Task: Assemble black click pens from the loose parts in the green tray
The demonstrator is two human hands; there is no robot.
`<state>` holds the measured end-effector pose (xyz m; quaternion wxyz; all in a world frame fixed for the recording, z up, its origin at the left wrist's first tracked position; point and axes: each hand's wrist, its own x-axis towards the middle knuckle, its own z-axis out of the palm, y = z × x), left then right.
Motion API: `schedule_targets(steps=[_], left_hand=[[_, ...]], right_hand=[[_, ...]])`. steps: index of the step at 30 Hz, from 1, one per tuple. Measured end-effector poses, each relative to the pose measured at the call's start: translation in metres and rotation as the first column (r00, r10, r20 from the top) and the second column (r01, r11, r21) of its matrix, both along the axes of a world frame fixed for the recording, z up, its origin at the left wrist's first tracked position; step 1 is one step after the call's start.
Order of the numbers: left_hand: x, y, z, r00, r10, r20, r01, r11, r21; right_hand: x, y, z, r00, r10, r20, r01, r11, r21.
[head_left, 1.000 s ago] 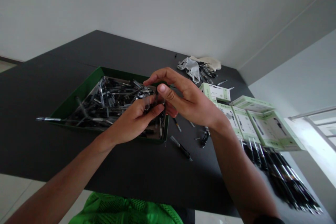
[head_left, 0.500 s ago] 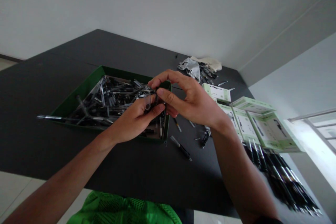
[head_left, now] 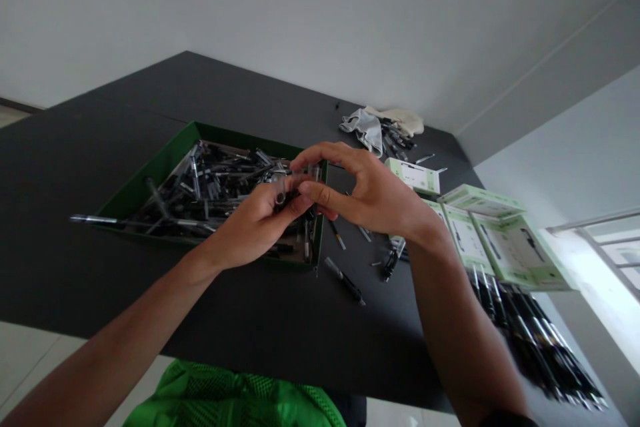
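Note:
My left hand point(head_left: 260, 217) is closed around clear pen barrels point(head_left: 280, 193), whose open round ends show above the thumb. Over it curves my right hand point(head_left: 357, 183), its thumb and fingers pinching a clear pen part point(head_left: 313, 171) against the left fingertips. The fingers partly hide what lies between the hands. Both hands are above the right end of a green box point(head_left: 173, 163). Inside it lies a jumbled heap of black and clear pens and pen parts point(head_left: 220, 177).
A loose pen point(head_left: 346, 281) and small parts point(head_left: 393, 260) lie on the dark table point(head_left: 240, 320). To the right stand light green pen boxes point(head_left: 510, 247), with rows of black pens point(head_left: 537, 333) before them. Cloth gloves point(head_left: 364, 128) lie at the back beside more pens.
My right hand has shifted slightly down, with its fingers closer to the left hand. A clear part now shows between the right fingers. The left hand has barely moved.

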<state>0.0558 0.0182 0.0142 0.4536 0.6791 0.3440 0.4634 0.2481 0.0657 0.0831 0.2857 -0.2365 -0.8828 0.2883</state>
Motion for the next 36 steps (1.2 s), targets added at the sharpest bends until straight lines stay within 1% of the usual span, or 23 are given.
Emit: schedule_targets(steps=[4,9,13,15,18,21,23,25,27,29,31,33,34,36], left_hand=[[-0.002,0.001,-0.001,0.999,0.035,0.036,-0.035,0.999,0.011],[-0.001,0.003,0.001,0.997,0.079,-0.019,-0.078,0.996,0.046],[-0.002,0.004,-0.001,0.994,0.11,-0.024,-0.108,0.991,0.078],[-0.001,0.004,-0.002,0.994,0.102,-0.023,-0.1,0.993,0.069],[0.001,0.001,-0.002,0.998,0.065,-0.019,-0.064,0.997,0.052],[0.006,-0.003,-0.003,1.0,-0.015,0.005,0.015,1.0,0.019],[0.008,-0.004,-0.004,0.995,-0.075,0.066,0.077,0.997,-0.018],[0.008,-0.004,-0.007,0.984,-0.095,0.153,0.103,0.994,-0.043],[0.007,-0.001,-0.009,0.973,-0.061,0.222,0.075,0.996,-0.055],[0.006,0.001,-0.01,0.967,-0.007,0.254,0.025,0.997,-0.069],[0.006,0.002,-0.01,0.964,0.018,0.265,0.008,0.995,-0.095],[0.006,0.002,-0.009,0.966,0.014,0.257,0.018,0.993,-0.119],[0.006,0.001,-0.008,0.968,0.006,0.25,0.026,0.992,-0.125],[0.007,0.0,-0.008,0.971,-0.003,0.239,0.035,0.991,-0.128]], right_hand=[[0.0,0.002,-0.002,0.999,-0.026,-0.025,0.024,0.998,-0.061],[-0.007,0.001,-0.006,0.998,-0.036,-0.053,0.036,0.999,0.003],[-0.015,-0.007,-0.01,0.983,-0.142,-0.119,0.146,0.989,0.02],[-0.017,-0.013,-0.012,0.97,-0.192,-0.151,0.2,0.979,0.038],[-0.013,-0.02,-0.013,0.959,-0.232,-0.161,0.243,0.969,0.047],[0.004,-0.029,-0.009,0.949,-0.247,-0.194,0.252,0.968,-0.002],[0.024,-0.038,-0.006,0.924,-0.312,-0.221,0.308,0.95,-0.052],[0.051,-0.051,-0.004,0.874,-0.441,-0.204,0.429,0.898,-0.1],[0.081,-0.067,-0.006,0.805,-0.578,-0.137,0.564,0.816,-0.128],[0.111,-0.084,-0.015,0.717,-0.697,-0.008,0.692,0.713,-0.109],[0.135,-0.098,-0.03,0.607,-0.781,0.146,0.795,0.597,-0.11],[0.152,-0.106,-0.048,0.54,-0.792,0.284,0.841,0.521,-0.146],[0.157,-0.107,-0.056,0.521,-0.785,0.335,0.853,0.494,-0.167],[0.162,-0.106,-0.07,0.497,-0.765,0.409,0.867,0.459,-0.194]])
